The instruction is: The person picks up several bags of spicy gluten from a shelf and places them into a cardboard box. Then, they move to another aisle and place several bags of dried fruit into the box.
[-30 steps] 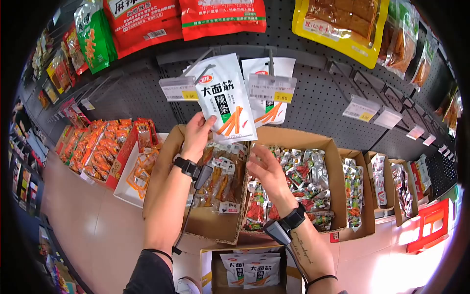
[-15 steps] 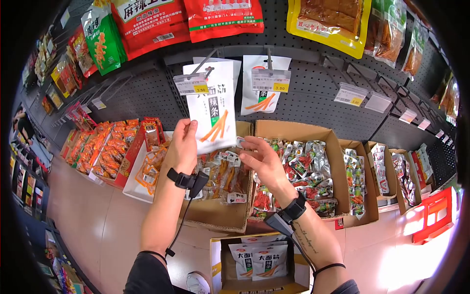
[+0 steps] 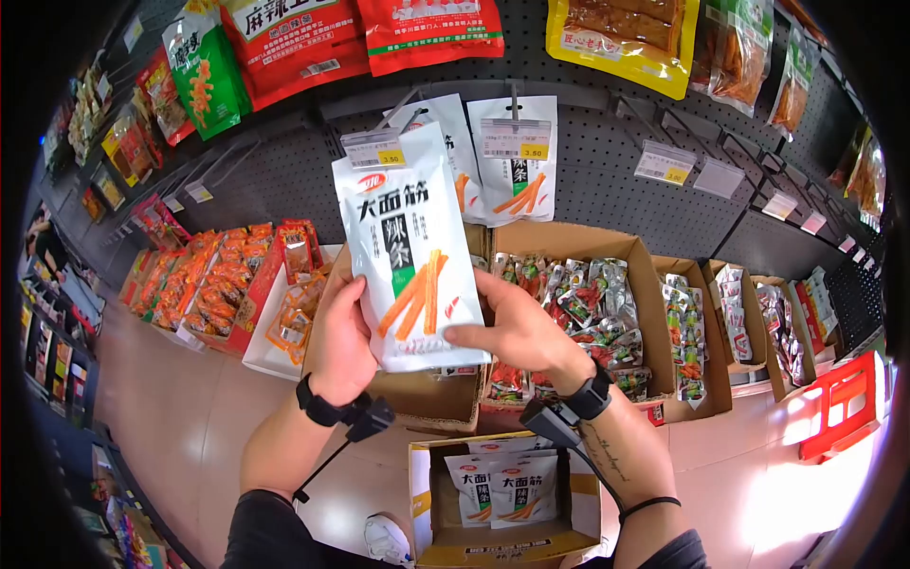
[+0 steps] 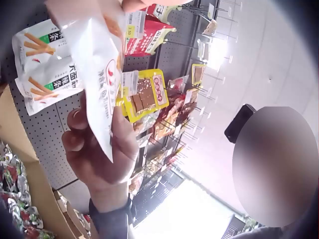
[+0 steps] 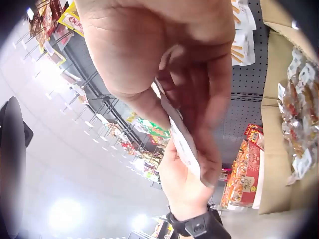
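Hands: both on one packet; left hand (image 3: pixel 341 341) grips its lower left edge, right hand (image 3: pixel 519 322) pinches its lower right, thumb in front, fingers behind.
Latia packet (image 3: pixel 403 242): just drawn lower and nearer me, front face turned up; my right hand has joined my left, so I judge the grip steadier.
Peg: I can't tell whether the packet's top is clear of it; a price tag (image 3: pixel 373 155) sits there.
Film: smooth white plastic with a soft sheen, a flat pouch, slim edge-on.
Hanging packets (image 3: pixel 518 185): same design, at one o'clock, against perforated grey pegboard (image 3: pixel 616 213).
Carton (image 3: pixel 440 536): five o'clock, open cardboard, matching packets inside.
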Tool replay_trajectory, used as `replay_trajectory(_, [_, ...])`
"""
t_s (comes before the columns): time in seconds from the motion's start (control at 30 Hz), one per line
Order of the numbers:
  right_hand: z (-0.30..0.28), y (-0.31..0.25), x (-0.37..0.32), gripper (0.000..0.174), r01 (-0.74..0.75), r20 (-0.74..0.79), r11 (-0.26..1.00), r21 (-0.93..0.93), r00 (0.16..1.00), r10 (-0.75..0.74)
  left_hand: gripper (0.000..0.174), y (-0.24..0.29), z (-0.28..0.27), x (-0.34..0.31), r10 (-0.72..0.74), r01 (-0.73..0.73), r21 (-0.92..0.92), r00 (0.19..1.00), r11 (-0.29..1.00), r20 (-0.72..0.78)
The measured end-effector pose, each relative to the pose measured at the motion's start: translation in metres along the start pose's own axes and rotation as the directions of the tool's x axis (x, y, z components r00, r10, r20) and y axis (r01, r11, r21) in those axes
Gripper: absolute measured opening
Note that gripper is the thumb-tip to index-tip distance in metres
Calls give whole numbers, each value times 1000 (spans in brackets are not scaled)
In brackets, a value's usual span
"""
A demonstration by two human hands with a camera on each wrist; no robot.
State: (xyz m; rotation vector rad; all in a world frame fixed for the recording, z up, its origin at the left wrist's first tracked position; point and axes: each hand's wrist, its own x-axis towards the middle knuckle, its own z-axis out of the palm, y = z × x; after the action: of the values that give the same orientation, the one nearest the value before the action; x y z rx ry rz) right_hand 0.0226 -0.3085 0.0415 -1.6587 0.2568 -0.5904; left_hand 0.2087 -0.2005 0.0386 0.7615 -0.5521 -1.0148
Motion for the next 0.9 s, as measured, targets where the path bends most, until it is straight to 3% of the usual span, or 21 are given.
replay_trajectory(0.07, [-7,-2,-6,51,6,57,1000,-14,998,-5,38,1,7,-11,-47,51,-72,998,996,43])
replay_trajectory(0.1, [-13,-6,-8,51,-38,133,993,-110,990,52,38,0,5,-10,-58,60,-74,998,995,31])
replay_trajectory(0.17, [-22,-2,-16,51,-136,272,951,-277,938,213,38,0,-6,1,70,-70,92,998,993,-2])
replay_trajectory(0.23, [-31,15,-24,45,-160,341,952,-262,907,246,36,-2,-24,15,-25,28,91,999,995,-25])
replay_trajectory(0.3, [-45,21,-36,42,-236,350,947,-220,887,302,34,-4,-4,1,-63,58,127,998,990,30])
replay_trajectory(0.33, [-55,18,-43,40,-259,384,929,-265,855,348,33,-9,7,-10,-123,109,240,991,965,43])
replay_trajectory(0.37, [-65,11,-48,38,-264,418,911,-318,823,384,33,-11,16,-23,-229,151,390,960,908,163])
replay_trajectory(0.4, [-69,-1,-58,37,-252,347,925,-284,873,344,34,-18,24,-35,-263,117,478,931,870,251])
replay_trajectory(0.43, [-73,-9,-64,36,-351,283,913,-209,872,400,34,-26,32,-44,-300,66,561,893,825,336])
replay_trajectory(0.5, [-82,-37,-72,37,-506,266,821,-264,780,566,35,-41,42,-57,-360,129,494,840,860,407])
replay_trajectory(0.57, [-92,-34,-79,38,-485,292,837,-252,787,544,38,-57,41,-62,-439,175,534,794,827,421])
replay_trajectory(0.63, [-98,-29,-84,39,-463,316,853,-240,794,520,39,-72,36,-70,-639,401,555,690,728,340])
replay_trajectory(0.7, [-99,-24,-83,36,-431,294,881,-195,831,471,38,-99,22,-79,-739,502,598,626,625,248])
replay_trajectory(0.73, [-101,-23,-81,40,-350,246,873,-341,863,442,35,-117,3,-74,-630,254,706,700,661,338])
replay_trajectory(0.77, [-102,-18,-80,40,-345,248,874,-342,864,438,33,-126,-12,-67,-516,-11,767,734,642,443])
replay_trajectory(0.8, [-104,-12,-80,41,-274,174,861,-429,910,376,30,-115,-7,-56,-550,151,748,772,646,319])
replay_trajectory(0.83, [-104,-10,-78,42,-206,105,833,-513,948,299,29,-103,1,-42,-416,18,738,835,675,360])
replay_trajectory(0.9, [-96,-21,-69,42,-272,79,761,-588,918,389,29,-83,6,-8,-206,-97,665,909,740,362])
